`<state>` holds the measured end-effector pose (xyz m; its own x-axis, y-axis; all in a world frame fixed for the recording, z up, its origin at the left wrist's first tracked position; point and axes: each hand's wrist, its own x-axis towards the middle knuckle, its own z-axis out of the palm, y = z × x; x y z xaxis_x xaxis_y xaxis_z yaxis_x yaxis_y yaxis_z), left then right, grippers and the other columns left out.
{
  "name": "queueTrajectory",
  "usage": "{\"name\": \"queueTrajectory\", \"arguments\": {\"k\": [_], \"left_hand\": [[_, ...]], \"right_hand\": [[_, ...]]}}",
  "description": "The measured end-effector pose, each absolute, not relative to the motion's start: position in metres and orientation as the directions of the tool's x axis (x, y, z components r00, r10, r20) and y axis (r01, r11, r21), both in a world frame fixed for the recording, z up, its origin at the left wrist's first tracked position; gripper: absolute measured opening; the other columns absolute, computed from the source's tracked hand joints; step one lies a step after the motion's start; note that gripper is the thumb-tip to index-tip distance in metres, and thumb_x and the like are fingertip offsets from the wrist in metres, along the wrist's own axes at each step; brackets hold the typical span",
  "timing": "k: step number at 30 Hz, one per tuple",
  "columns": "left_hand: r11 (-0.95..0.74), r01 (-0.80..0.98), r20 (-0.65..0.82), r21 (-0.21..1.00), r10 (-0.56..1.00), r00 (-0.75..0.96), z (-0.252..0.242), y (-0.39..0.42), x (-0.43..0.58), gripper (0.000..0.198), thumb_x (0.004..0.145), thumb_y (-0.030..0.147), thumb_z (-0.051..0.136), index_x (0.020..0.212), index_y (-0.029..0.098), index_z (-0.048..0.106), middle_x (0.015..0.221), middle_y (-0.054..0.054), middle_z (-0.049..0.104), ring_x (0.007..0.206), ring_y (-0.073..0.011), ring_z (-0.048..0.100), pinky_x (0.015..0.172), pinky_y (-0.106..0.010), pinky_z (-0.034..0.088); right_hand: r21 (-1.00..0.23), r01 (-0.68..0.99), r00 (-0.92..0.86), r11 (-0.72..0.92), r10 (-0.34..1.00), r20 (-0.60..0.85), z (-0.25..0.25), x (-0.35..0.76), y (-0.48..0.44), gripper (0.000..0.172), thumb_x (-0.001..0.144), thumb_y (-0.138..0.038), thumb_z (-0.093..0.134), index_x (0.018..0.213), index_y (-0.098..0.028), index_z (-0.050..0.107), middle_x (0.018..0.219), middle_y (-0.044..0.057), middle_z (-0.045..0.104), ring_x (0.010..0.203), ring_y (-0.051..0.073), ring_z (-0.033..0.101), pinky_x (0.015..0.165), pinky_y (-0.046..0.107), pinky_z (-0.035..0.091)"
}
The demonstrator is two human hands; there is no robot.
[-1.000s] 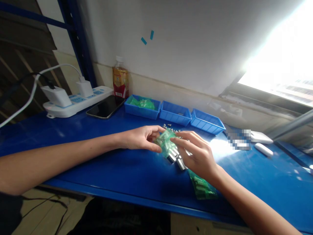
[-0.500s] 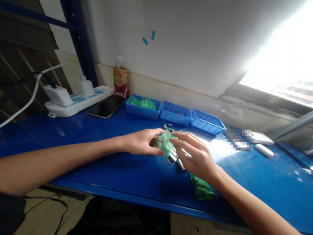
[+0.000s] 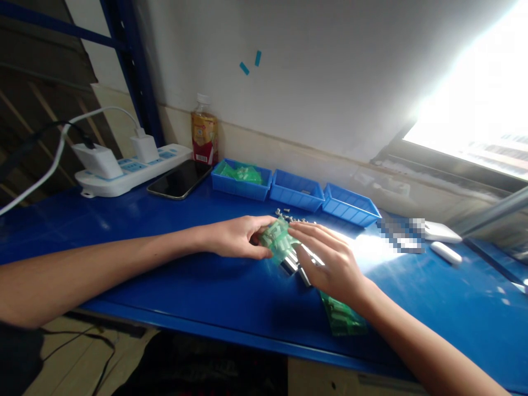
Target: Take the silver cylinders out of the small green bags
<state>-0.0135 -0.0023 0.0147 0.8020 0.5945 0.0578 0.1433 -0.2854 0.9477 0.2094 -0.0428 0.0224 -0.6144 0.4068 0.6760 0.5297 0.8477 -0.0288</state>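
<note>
My left hand (image 3: 239, 236) grips a crinkled green see-through plastic bag (image 3: 275, 241), thumb in front and fingers behind; pale pieces show through the film. My right hand (image 3: 332, 261) reaches in from the right with its fingers stretched out, the tips at the bag's right edge. Shiny rectangular metal pieces (image 3: 289, 266) lie at the bag's lower end, partly covered by my right hand. Small screws (image 3: 278, 212) are scattered just behind the bag. Under my right wrist, a second green bag (image 3: 344, 316) with pieces inside lies near the table's front edge.
Three blue bins stand along the wall: the left bin (image 3: 241, 190) holds green plastic, then a middle bin (image 3: 297, 192) and a right bin (image 3: 350, 206). Behind left are a phone (image 3: 179, 180), a power strip (image 3: 111, 184) and a drink bottle (image 3: 204, 135). A white case (image 3: 445, 253) lies right.
My right hand's fingers have straightened and flattened at the bag's edge, the thumb dropping toward the metal pieces. The left hand and bag have shifted slightly left.
</note>
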Motion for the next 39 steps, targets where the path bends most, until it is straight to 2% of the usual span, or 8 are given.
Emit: {"name": "queueTrajectory", "arguments": {"k": [5, 11, 14, 16, 21, 27, 32, 39], "left_hand": [[-0.384, 0.185, 0.075, 0.905, 0.570, 0.819, 0.013, -0.001, -0.017, 0.054, 0.080, 0.022, 0.062, 0.130, 0.016, 0.045, 0.097, -0.005, 0.064, 0.083, -0.0154, 0.060, 0.068, -0.024, 0.046], [-0.449, 0.197, 0.101, 0.872, 0.557, 0.824, 0.012, 0.000, -0.018, 0.059, 0.081, 0.023, 0.061, 0.136, 0.018, 0.041, 0.095, -0.004, 0.065, 0.075, -0.0134, 0.059, 0.063, -0.021, 0.045], [-0.484, 0.205, 0.115, 0.851, 0.553, 0.825, 0.012, 0.000, -0.017, 0.059, 0.081, 0.023, 0.061, 0.137, 0.018, 0.041, 0.091, -0.004, 0.064, 0.073, -0.0131, 0.058, 0.060, -0.020, 0.043], [-0.517, 0.228, 0.120, 0.825, 0.554, 0.824, 0.013, 0.000, -0.017, 0.058, 0.081, 0.023, 0.061, 0.136, 0.017, 0.043, 0.087, -0.002, 0.063, 0.069, -0.0122, 0.056, 0.058, -0.019, 0.041], [-0.603, 0.259, 0.147, 0.754, 0.540, 0.829, 0.018, -0.002, -0.017, 0.054, 0.080, 0.024, 0.061, 0.132, 0.015, 0.047, 0.075, 0.001, 0.059, 0.061, -0.0106, 0.052, 0.052, -0.017, 0.037], [-0.587, 0.255, 0.125, 0.768, 0.528, 0.840, 0.017, -0.002, -0.018, 0.057, 0.080, 0.019, 0.058, 0.135, 0.017, 0.044, 0.076, 0.000, 0.062, 0.061, -0.0114, 0.055, 0.053, -0.018, 0.038], [-0.557, 0.279, 0.075, 0.782, 0.529, 0.845, 0.016, -0.001, -0.019, 0.062, 0.080, 0.020, 0.060, 0.138, 0.018, 0.038, 0.086, -0.002, 0.065, 0.071, -0.0139, 0.059, 0.059, -0.020, 0.041], [-0.556, 0.278, 0.088, 0.783, 0.543, 0.835, 0.016, -0.001, -0.018, 0.043, 0.080, 0.024, 0.064, 0.121, 0.016, 0.052, 0.086, -0.003, 0.065, 0.072, -0.0146, 0.059, 0.060, -0.021, 0.042]], "right_hand": [[-0.073, 0.594, -0.569, 0.801, 0.482, 0.666, 0.022, 0.211, -0.039, 0.034, 0.084, -0.013, 0.052, 0.116, -0.016, 0.063, 0.107, 0.013, 0.070, 0.097, 0.023, 0.066, 0.082, 0.039, 0.056], [-0.486, 0.600, -0.380, 0.635, 0.762, 0.525, 0.028, 0.210, -0.043, 0.032, 0.086, -0.015, 0.044, 0.110, -0.019, 0.065, 0.089, 0.005, 0.073, 0.079, 0.017, 0.068, 0.068, 0.030, 0.054], [-0.567, 0.607, -0.344, 0.556, 0.828, 0.443, 0.031, 0.205, -0.048, 0.030, 0.087, -0.026, 0.051, 0.115, -0.018, 0.060, 0.085, 0.003, 0.072, 0.076, 0.017, 0.067, 0.068, 0.028, 0.052], [-0.555, 0.626, -0.355, 0.548, 0.834, 0.423, 0.029, 0.201, -0.050, 0.033, 0.085, -0.030, 0.056, 0.116, -0.018, 0.058, 0.080, 0.002, 0.070, 0.074, 0.016, 0.066, 0.068, 0.028, 0.050], [-0.538, 0.638, -0.368, 0.551, 0.831, 0.416, 0.020, 0.195, -0.050, 0.032, 0.084, -0.025, 0.056, 0.115, -0.018, 0.055, 0.065, -0.003, 0.060, 0.060, 0.013, 0.058, 0.059, 0.024, 0.046], [-0.555, 0.623, -0.346, 0.551, 0.831, 0.436, 0.019, 0.197, -0.050, 0.034, 0.082, -0.021, 0.055, 0.116, -0.019, 0.053, 0.066, -0.004, 0.059, 0.059, 0.012, 0.056, 0.056, 0.023, 0.044], [-0.498, 0.650, -0.355, 0.574, 0.809, 0.468, 0.018, 0.199, -0.049, 0.035, 0.082, -0.020, 0.055, 0.117, -0.020, 0.053, 0.066, -0.004, 0.059, 0.060, 0.012, 0.057, 0.058, 0.023, 0.045], [-0.354, 0.640, -0.435, 0.682, 0.702, 0.565, 0.017, 0.200, -0.050, 0.036, 0.084, -0.020, 0.055, 0.121, -0.021, 0.052, 0.076, 0.000, 0.064, 0.067, 0.013, 0.062, 0.064, 0.024, 0.050]]}}
